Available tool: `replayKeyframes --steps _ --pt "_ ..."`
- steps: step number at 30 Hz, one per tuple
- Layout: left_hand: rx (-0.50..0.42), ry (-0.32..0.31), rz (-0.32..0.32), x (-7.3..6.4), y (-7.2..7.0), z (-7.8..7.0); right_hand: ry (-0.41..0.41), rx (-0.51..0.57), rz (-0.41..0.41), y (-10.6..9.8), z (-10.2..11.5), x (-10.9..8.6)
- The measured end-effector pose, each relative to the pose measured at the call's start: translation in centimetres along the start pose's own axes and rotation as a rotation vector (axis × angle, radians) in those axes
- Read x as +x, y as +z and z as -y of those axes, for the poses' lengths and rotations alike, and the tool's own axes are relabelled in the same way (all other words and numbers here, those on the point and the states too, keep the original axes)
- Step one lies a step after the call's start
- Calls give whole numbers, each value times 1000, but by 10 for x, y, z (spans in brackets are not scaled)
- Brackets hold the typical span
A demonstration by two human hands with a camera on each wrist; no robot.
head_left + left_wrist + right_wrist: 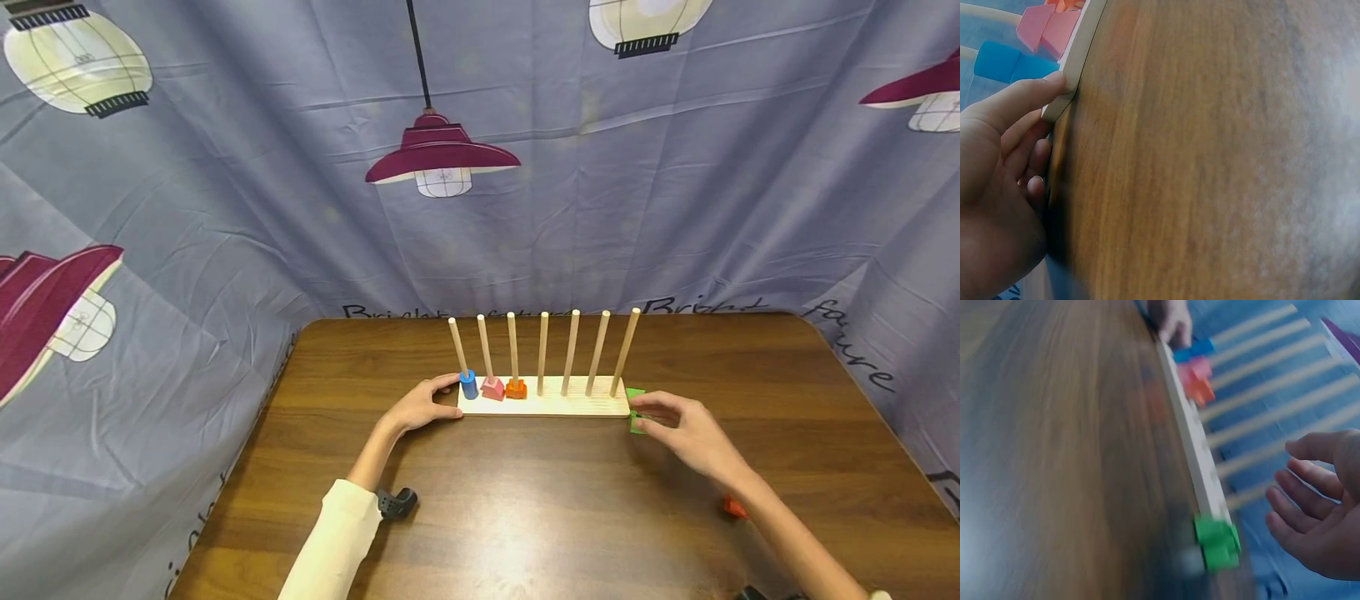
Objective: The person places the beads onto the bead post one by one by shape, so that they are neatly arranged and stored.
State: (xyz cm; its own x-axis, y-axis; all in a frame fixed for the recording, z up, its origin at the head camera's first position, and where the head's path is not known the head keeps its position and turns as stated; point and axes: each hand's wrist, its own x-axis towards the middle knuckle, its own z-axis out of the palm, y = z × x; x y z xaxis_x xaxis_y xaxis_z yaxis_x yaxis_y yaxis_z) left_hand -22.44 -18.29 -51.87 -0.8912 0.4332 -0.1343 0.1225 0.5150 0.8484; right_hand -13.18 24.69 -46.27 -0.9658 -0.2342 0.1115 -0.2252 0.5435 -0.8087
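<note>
Just below the centre of the head frame, the wooden board bears 7 pegs, with a blue block, a pink block and an orange block on the 3 leftmost. The left hand pinches its left end; toward the lower right, the right hand, wide with loosely bent fingers, is near the green block.

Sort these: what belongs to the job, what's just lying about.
Likely the job:
peg board, gripped by the left hand
blue block, pink block, orange block on pegs
green block near the right hand
perhaps the loose red-orange piece

Just there:
table
patterned curtain
black wrist device
</note>
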Motion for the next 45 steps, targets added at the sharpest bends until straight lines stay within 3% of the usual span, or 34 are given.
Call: replayKeyframes --steps 7,13,17,20,27,30,37,45 --pt "10 -10 2 -1 1 3 147 -189 -161 -39 -34 -56" --pt "4 -1 5 2 -1 2 311 -161 -179 -49 -58 -97" --pt "7 -3 -6 1 -2 2 357 -132 -169 -43 -69 -112" --pt "17 -1 -6 1 -2 2 375 -130 -158 -38 -71 -115" --pt "24 -10 1 2 -1 3 475 -273 -74 -36 -65 -107" --pt "16 -14 0 3 0 2 448 -298 -74 -32 -62 -101" --pt "-5 -10 5 5 1 2 303 -315 -181 -20 -58 -99" --pt "1 -13 1 4 1 2 359 -356 -126 -24 -57 -101"
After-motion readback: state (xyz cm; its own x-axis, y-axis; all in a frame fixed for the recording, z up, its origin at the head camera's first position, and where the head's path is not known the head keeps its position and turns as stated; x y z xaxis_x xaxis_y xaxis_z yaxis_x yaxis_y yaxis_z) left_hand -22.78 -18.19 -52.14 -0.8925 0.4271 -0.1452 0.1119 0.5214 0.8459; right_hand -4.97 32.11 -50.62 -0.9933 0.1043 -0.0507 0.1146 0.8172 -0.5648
